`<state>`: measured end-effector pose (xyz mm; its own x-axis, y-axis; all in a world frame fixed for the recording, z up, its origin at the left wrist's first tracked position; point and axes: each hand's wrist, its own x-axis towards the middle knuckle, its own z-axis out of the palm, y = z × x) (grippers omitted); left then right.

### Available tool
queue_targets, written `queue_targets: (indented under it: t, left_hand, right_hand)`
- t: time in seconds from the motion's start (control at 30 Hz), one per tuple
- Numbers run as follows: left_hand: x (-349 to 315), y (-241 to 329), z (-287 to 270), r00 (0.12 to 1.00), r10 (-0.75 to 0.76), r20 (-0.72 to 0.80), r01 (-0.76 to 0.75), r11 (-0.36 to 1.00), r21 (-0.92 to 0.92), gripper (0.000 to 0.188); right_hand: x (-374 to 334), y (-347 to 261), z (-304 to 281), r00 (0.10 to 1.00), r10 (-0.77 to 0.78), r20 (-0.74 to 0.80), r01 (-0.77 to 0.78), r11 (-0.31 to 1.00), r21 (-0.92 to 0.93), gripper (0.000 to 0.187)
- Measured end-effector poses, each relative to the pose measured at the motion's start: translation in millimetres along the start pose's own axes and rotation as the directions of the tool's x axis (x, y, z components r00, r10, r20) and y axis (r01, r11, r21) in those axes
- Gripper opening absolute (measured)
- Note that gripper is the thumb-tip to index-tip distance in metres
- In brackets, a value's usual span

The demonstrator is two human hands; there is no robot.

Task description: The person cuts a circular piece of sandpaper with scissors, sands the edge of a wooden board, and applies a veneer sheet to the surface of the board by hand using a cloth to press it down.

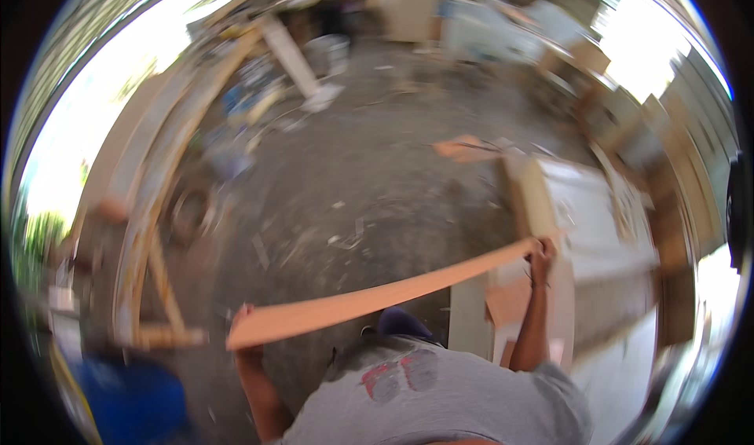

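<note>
A long, thin orange-brown board (pixel 377 297) spans the space in front of my body, its right end higher in the picture than its left. My left hand (pixel 243 316) grips the left end, with its fingers partly hidden behind the board. At the other end, my right hand (pixel 541 250) is closed on the board, and a dark band circles that wrist. Below the board are my grey shirt and a bit of dark clothing. Motion blurs much of the picture.
A long wooden workbench (pixel 169 142) runs along the left. Near the lower left sits a blue container (pixel 129 402). White panels (pixel 585 201) are stacked at the right, beside brown boards. Scraps and an orange piece (pixel 465 148) lie on the grey floor (pixel 377 186).
</note>
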<state>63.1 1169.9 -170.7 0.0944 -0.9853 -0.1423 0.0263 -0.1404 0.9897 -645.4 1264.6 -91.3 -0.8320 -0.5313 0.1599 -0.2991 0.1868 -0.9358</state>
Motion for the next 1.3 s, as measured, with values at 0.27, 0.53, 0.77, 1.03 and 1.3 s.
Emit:
queue_targets:
  t: [0.27,0.53,0.77,1.03,1.3]
  left_hand:
    - [21,79,-27,0.905,-0.185,-0.383,-0.127,0.741,-0.659,0.031]
    - [120,149,-46,0.572,-0.042,-0.819,-0.184,0.967,-0.179,0.03]
    - [165,137,-119,0.025,0.408,-0.912,0.122,0.905,0.408,0.04]
    - [241,205,-214,-0.131,0.395,-0.909,-0.086,0.909,0.408,0.039]
    - [316,256,-284,-0.188,0.392,-0.901,-0.048,0.912,0.407,0.046]
  right_hand:
    - [48,-100,205,0.887,-0.159,0.434,0.163,0.986,0.03,0.029]
    - [133,-208,439,0.6,-0.473,0.646,0.298,0.881,0.367,0.033]
    - [100,-346,646,0.523,-0.614,0.592,0.442,0.788,0.427,0.023]
    - [29,-503,838,0.33,-0.785,0.524,0.408,0.619,0.671,0.025]
    - [-22,-617,954,0.283,-0.835,0.471,0.451,0.549,0.703,0.029]
